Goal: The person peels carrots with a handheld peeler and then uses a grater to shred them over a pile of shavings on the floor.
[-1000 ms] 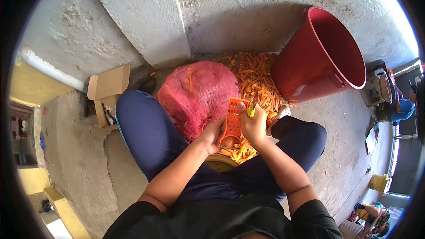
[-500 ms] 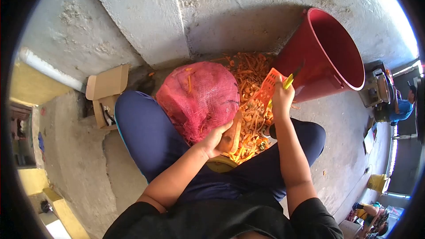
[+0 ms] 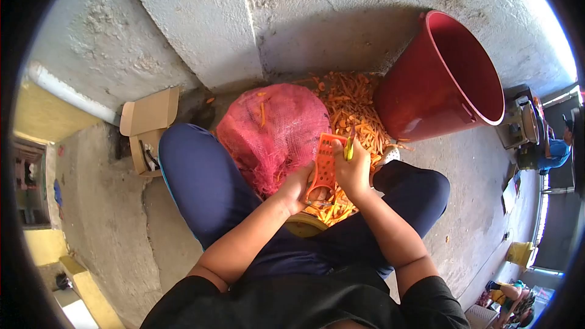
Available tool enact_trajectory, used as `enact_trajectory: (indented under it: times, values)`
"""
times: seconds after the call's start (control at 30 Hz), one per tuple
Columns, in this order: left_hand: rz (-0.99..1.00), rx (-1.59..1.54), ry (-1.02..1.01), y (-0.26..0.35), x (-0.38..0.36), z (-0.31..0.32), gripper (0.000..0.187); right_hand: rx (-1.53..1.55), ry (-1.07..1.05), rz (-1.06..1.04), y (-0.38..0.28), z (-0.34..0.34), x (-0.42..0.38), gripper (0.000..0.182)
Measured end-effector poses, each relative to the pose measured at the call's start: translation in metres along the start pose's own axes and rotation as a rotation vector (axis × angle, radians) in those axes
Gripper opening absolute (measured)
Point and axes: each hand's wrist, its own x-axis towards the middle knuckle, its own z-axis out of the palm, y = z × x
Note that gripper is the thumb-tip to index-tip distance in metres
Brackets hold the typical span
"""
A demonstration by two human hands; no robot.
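My left hand (image 3: 296,191) is closed around a carrot (image 3: 317,195), which is mostly hidden under an orange peeler (image 3: 327,161). My right hand (image 3: 355,172) grips that slotted peeler and lays it over the carrot. A knife with a yellow handle (image 3: 348,150) is tucked in the same right hand. Beside my left hand bulges a pink-red mesh sack (image 3: 274,128). Orange peelings (image 3: 359,109) lie heaped beyond my hands and between my legs, where the rim of a yellow container (image 3: 303,229) shows.
A tall red bin (image 3: 414,85) leans by the rough wall (image 3: 323,0). On the left an open cardboard box (image 3: 146,119) sits on the concrete floor (image 3: 109,189). Two other people, one in a blue top (image 3: 556,152), are at the far right, near a yellow bucket (image 3: 519,253).
My right hand has come down and left from above the peelings, bringing the peeler onto the carrot. My left hand stays nearly where it was, still holding the carrot.
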Motion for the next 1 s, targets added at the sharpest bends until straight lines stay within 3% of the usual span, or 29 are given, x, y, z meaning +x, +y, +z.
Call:
enact_trajectory:
  times: [0.13,0.23,0.37,0.47,0.5,0.6,0.67,0.8,0.9,0.93,1.0]
  values:
    - [-0.127,0.08,0.034,-0.001,-0.02,0.028,0.04,-0.101,0.245,0.149,0.042,-0.016,0.043,0.023]
    - [-0.085,-0.026,-0.205,-0.003,-0.017,0.006,0.04,-0.144,0.418,0.087,0.056,-0.037,0.066,0.022]
    - [-0.034,0.004,0.173,0.01,-0.026,0.041,0.035,0.133,0.335,0.106,0.035,-0.036,0.05,0.022]
    - [-0.043,-0.062,0.069,0.004,-0.012,0.017,0.036,0.235,0.15,0.199,0.014,-0.019,0.021,0.02]
    - [-0.025,-0.052,0.014,0.002,-0.01,0.012,0.036,0.274,0.089,0.142,0.007,-0.014,0.014,0.02]
    - [-0.004,-0.086,0.119,0.002,-0.006,0.012,0.038,0.272,-0.013,0.103,0.013,0.003,-0.001,0.021]
    - [-0.025,-0.124,0.051,-0.001,-0.002,0.004,0.037,0.188,-0.031,0.069,0.015,0.008,-0.004,0.024]
    - [-0.024,-0.052,0.035,-0.003,0.001,0.004,0.036,0.062,-0.011,0.039,0.01,0.007,-0.004,0.021]
    - [-0.01,0.109,0.057,0.001,-0.01,0.019,0.036,-0.074,0.116,-0.005,0.01,0.004,0.008,0.02]
    - [-0.031,0.236,0.003,0.0,-0.016,0.015,0.036,-0.245,0.218,0.034,0.031,-0.001,0.022,0.018]
    - [-0.068,0.346,-0.027,-0.008,-0.024,0.016,0.036,-0.238,0.359,0.124,0.042,-0.025,0.055,0.019]
